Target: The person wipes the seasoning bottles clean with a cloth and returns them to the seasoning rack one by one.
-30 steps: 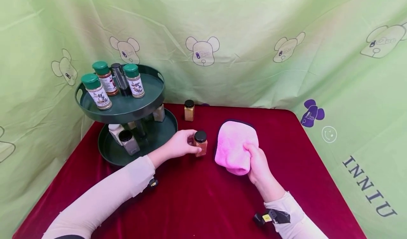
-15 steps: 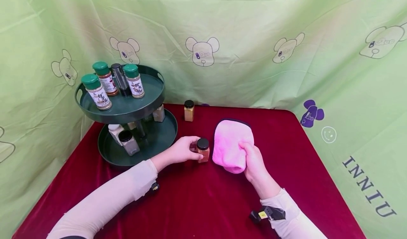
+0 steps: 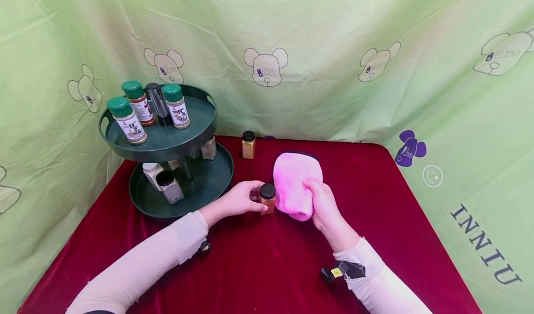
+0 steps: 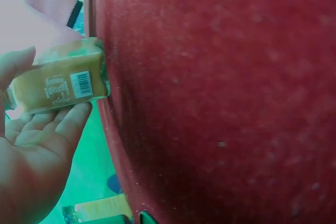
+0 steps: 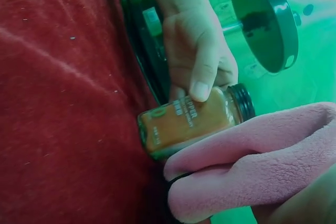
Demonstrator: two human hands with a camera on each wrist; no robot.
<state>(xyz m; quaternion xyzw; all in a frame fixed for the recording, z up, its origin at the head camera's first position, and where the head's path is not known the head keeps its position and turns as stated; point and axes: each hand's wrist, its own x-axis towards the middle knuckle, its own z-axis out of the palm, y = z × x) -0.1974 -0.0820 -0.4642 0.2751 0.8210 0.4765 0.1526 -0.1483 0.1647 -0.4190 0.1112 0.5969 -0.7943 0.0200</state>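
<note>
My left hand (image 3: 244,197) grips a small square glass spice jar (image 3: 267,202) with a black lid and orange-brown powder, thumb on one side and fingers on the other. In the left wrist view a barcode shows on the jar (image 4: 63,83); the right wrist view shows printed lettering on its side (image 5: 189,119). My right hand (image 3: 325,207) holds a folded pink cloth (image 3: 297,179) with a dark edge, thumb on top. The cloth (image 5: 257,166) lies right up against the jar's side in the right wrist view.
A dark green two-tier rack (image 3: 167,154) stands at the left. Several green-capped shakers (image 3: 127,121) are on its top tier, and square jars (image 3: 168,187) on its lower one. Another jar (image 3: 248,145) stands at the back of the red-covered table (image 3: 258,267), before a green curtain (image 3: 317,22).
The left hand has brought the jar slightly nearer and to the right. The right hand has moved left with the cloth, which now meets the jar in the head view.
</note>
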